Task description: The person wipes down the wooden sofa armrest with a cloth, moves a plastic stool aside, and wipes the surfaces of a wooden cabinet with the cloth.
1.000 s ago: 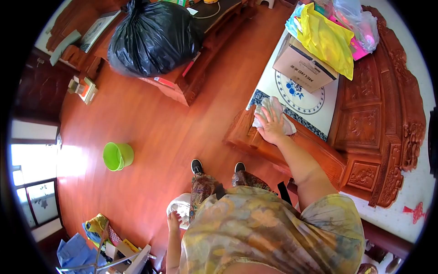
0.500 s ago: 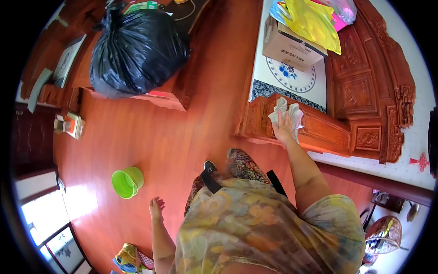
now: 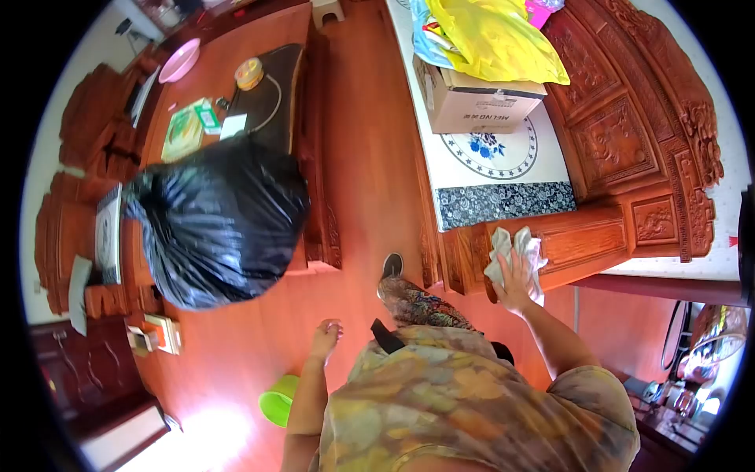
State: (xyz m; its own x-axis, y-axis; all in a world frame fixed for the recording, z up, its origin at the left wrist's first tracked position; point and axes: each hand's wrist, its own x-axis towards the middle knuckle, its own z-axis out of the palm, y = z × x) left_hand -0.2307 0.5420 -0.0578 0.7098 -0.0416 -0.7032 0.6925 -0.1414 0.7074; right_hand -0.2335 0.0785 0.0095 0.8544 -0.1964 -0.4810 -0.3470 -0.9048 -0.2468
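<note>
My right hand (image 3: 513, 283) lies spread on a crumpled whitish cloth (image 3: 528, 253), pressing it against the carved wooden armrest (image 3: 582, 240) of the bench. Beside the armrest is the bench's white seat cover (image 3: 503, 161) with a blue flower print and a dark patterned border. My left hand (image 3: 326, 338) hangs in the air over the floor, left of my body, its fingers loosely curled and nothing visible in them. Below it, partly behind my left forearm, a green bucket (image 3: 277, 400) stands on the floor.
A big black plastic bag (image 3: 224, 224) rests on the wooden table (image 3: 228, 47) at left, with a pink basin (image 3: 180, 61) behind. A cardboard box (image 3: 480, 106) under a yellow bag (image 3: 495, 39) sits on the bench. Books (image 3: 163, 334) are at far left.
My body and view have turned and moved forward along the bench. My right hand and the cloth have gone from the armrest's inner end to its outer face. My left hand has come forward, away from the white cloth.
</note>
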